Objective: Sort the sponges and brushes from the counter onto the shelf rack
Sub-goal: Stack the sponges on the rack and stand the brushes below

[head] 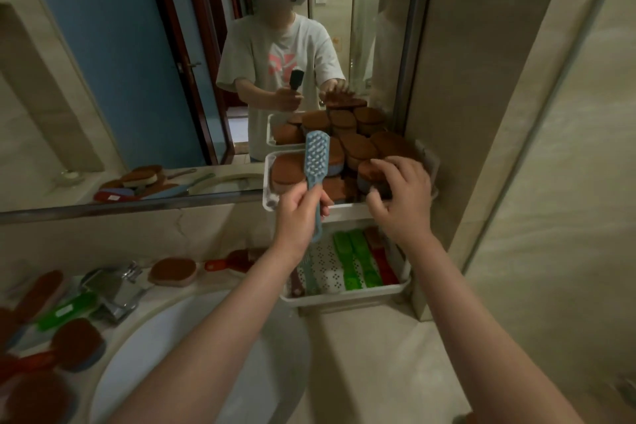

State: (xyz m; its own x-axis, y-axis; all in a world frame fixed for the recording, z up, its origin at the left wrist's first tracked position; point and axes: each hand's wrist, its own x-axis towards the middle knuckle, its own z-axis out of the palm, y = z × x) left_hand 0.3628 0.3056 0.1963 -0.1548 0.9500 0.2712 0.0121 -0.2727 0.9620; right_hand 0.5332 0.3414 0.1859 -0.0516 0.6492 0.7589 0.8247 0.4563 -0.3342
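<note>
Gripping blue brush (317, 154) upright in left hand (298, 215), clutching brown sponge (369, 168) in right hand (403, 198) at right edge of upper shelf (267, 182)

I am looking into a dimly lit bathroom corner. A large mirror (113, 86) is covering the wall ahead, reflecting a blue wall (103, 27) and a dark red door frame (170, 31). Beige marble tiles (509, 96) are lining the wall on the right and running beneath the mirror. A white basin (172, 348) is sitting in the pale counter (371, 354), a chrome tap (115, 289) standing at its far rim.
</note>
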